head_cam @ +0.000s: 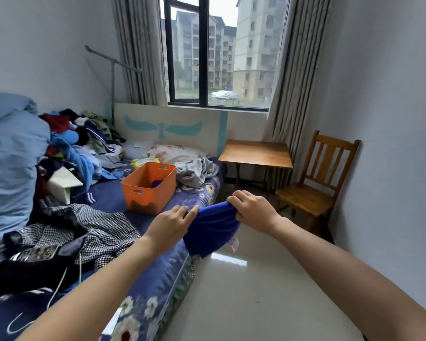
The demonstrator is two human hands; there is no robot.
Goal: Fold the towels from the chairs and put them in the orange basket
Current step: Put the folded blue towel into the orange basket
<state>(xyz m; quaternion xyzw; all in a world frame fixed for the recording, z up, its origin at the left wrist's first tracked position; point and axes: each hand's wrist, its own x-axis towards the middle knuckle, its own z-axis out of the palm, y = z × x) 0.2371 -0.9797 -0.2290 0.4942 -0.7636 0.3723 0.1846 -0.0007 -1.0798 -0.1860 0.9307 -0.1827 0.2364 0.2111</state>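
A blue towel (210,230) hangs in the air over the bed's edge, stretched between both hands. My left hand (172,223) pinches its upper left corner and my right hand (250,209) grips its upper right corner. A pink label shows at the towel's lower right. The orange basket (148,188) stands on the bed just beyond my left hand, with something blue or purple lying inside it. A wooden chair (315,188) stands by the right wall with a bare seat.
The bed (158,274) has a blue floral sheet and is piled with clothes on the left and a grey garment (197,171) behind the basket. A small wooden table (256,153) stands under the window. Glossy tiled floor (268,291) lies to the right.
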